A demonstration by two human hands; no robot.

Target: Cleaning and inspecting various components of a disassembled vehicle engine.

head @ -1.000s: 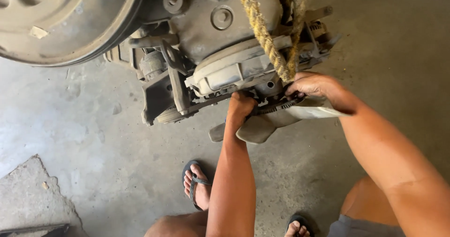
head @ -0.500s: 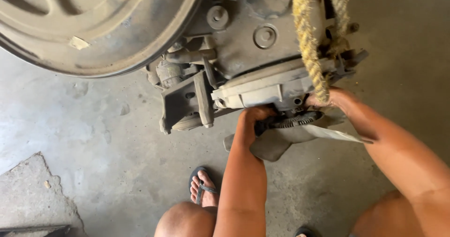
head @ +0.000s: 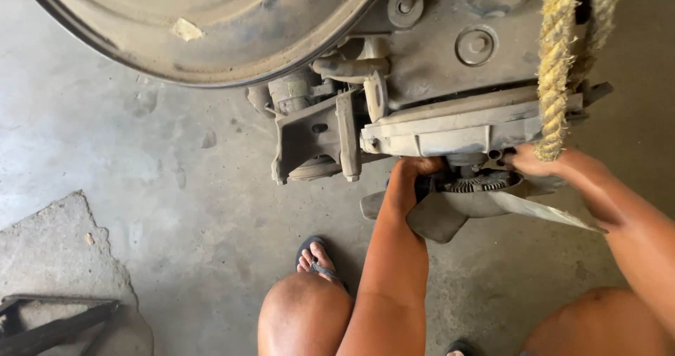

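Note:
A grimy engine block (head: 450, 53) hangs above a concrete floor, slung in a thick yellow rope (head: 562, 67). At its underside sits a cooling fan (head: 485, 201) with pale grey blades and a finned hub. My left hand (head: 415, 169) reaches up under the engine's lower edge, its fingers curled on the left side of the fan hub. My right hand (head: 534, 160) grips the right side of the fan hub just below the rope. The fingertips of both hands are partly hidden behind the engine cover.
A large round metal housing (head: 211, 18) fills the top left. A bracket (head: 313, 134) juts from the engine's left side. A raised concrete slab (head: 63, 257) and dark metal bars (head: 49, 324) lie at bottom left. My knees and sandalled foot (head: 316, 257) are below.
The view has shifted so the engine sits further right and looks bigger. Both hands stay on the fan under the engine, with hardly any change in grip.

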